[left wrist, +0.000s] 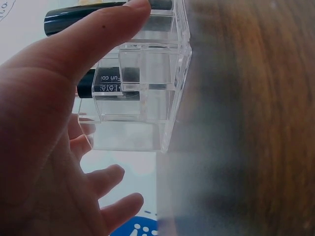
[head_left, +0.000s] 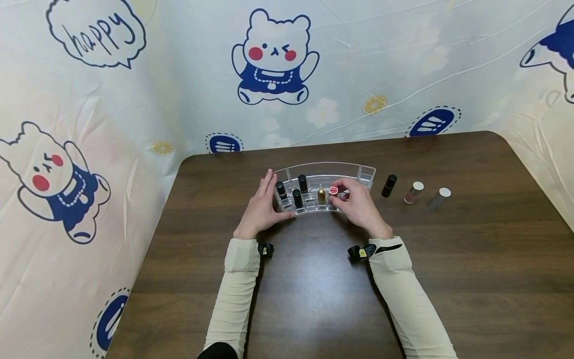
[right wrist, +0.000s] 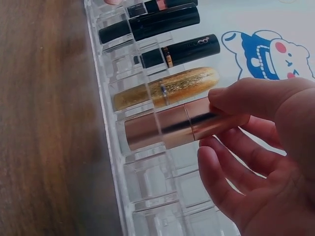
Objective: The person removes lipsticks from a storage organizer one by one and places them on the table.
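A clear curved lipstick organizer (head_left: 309,210) stands on the table. My right hand (head_left: 358,205) pinches a rose-gold lipstick tube (right wrist: 172,127) between thumb and fingers, its lower end inside a front-row compartment. Beside it stands a glittery gold lipstick tube (right wrist: 165,88). Several black tubes (head_left: 298,198) occupy slots toward the organizer's left end. My left hand (head_left: 260,207) rests against that end, fingers fairly straight along the side and thumb at the front corner. In the left wrist view, the thumb (left wrist: 98,39) overlaps a black tube and the clear wall.
To the right of the organizer, a black tube (head_left: 389,185) and two white-capped tubes (head_left: 414,192), (head_left: 439,198) stand on the brown table (head_left: 484,279). A printed cloth (head_left: 358,60) hangs behind the table's far edge.
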`<action>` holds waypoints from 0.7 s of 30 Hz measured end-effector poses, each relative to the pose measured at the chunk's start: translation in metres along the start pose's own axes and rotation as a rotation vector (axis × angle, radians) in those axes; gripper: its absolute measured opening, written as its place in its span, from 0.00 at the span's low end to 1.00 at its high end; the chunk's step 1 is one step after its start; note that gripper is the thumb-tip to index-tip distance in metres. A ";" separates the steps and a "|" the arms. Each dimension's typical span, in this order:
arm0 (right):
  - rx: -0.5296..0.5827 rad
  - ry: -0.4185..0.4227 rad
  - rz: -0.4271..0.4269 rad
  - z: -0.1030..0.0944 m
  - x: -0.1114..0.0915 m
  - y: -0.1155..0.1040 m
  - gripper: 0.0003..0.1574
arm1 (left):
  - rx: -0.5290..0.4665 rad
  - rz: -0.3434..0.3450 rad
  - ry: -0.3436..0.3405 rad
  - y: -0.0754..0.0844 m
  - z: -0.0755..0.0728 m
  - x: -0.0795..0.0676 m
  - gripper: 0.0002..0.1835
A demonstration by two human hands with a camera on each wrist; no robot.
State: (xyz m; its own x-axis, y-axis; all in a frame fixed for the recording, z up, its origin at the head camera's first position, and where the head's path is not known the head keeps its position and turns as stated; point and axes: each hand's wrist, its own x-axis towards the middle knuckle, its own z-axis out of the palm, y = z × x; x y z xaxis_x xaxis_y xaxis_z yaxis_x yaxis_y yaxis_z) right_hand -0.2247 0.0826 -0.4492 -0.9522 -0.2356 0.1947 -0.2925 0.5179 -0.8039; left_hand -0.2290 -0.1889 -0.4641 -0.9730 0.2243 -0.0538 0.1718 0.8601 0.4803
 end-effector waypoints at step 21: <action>0.016 0.025 -0.041 -0.008 -0.002 -0.009 0.17 | -0.004 0.015 0.008 -0.002 0.000 0.002 0.63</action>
State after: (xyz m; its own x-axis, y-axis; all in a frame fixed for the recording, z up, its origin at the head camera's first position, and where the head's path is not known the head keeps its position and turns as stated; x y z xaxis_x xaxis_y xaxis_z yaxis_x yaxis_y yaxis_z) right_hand -0.2208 0.0847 -0.4377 -0.9414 -0.2355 0.2414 -0.3300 0.4952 -0.8036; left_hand -0.2308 -0.1901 -0.4654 -0.9715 0.2336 -0.0397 0.1858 0.8550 0.4842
